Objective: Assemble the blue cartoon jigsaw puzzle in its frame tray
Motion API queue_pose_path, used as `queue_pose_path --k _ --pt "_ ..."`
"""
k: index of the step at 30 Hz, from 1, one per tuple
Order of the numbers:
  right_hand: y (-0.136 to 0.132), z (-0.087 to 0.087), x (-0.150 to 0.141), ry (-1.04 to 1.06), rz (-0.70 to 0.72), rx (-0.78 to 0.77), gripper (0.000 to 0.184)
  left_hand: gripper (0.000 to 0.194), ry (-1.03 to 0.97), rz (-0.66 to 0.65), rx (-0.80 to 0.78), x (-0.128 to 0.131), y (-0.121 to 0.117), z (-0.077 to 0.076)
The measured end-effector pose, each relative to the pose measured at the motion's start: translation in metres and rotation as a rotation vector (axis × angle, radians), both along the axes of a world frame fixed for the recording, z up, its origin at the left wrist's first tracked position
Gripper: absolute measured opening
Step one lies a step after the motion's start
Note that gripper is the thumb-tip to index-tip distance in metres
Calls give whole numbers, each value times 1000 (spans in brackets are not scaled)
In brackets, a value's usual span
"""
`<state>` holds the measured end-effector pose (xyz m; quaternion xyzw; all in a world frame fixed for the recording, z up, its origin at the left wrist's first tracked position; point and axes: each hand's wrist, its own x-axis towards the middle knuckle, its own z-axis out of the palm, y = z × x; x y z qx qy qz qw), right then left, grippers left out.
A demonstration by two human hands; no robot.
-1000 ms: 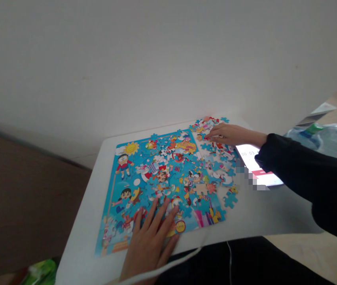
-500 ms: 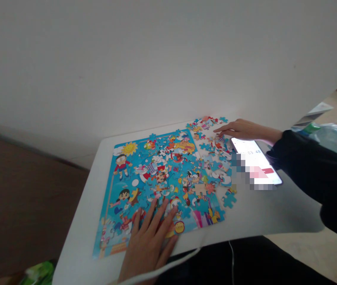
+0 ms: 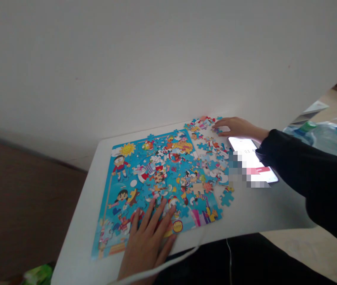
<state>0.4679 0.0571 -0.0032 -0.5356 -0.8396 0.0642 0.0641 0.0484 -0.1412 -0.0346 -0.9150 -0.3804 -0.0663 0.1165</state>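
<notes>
A blue cartoon jigsaw puzzle (image 3: 127, 164) lies on a white table, many of its pieces joined and some loose on top. My left hand (image 3: 146, 237) rests flat on its lower edge, fingers spread. At the puzzle's right side, loose puzzle pieces (image 3: 212, 162) are scattered in a long heap. My right hand (image 3: 236, 127) reaches over the heap's far end, thumb and fingers curved round a small striped puzzle piece (image 3: 216, 130) at the fingertips.
A lit phone (image 3: 250, 154) showing a timer lies right of the pieces, below my right wrist. The white table (image 3: 79, 209) meets a pale wall (image 3: 156, 71) behind. A white cable (image 3: 168, 264) crosses near my left wrist. Large plastic bottles (image 3: 322, 134) stand at the right.
My right hand went from the far pieces right to the striped piece, first with a finger stretched out, then closing round it and shifting slightly away from me. My left hand stayed put.
</notes>
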Motion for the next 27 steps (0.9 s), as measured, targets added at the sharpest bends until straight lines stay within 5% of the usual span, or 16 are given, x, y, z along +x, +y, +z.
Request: queue_pose_path --k 5,9,13,23,27 --pt "-49 9 -9 -49 -239 81 82 54 -9 1 -11 -1 -1 -2" --pt "-96 -2 -3 -37 -335 58 104 53 -20 3 -7 -1 0 -2" --pt "-118 -11 1 12 -388 79 103 53 -40 8 -42 -1 0 -2" --pt "-113 -10 18 4 -430 56 102 54 -12 7 -20 1 -1 0" --pt "-111 -9 17 -26 -332 110 84 55 -20 -1 -10 0 0 0"
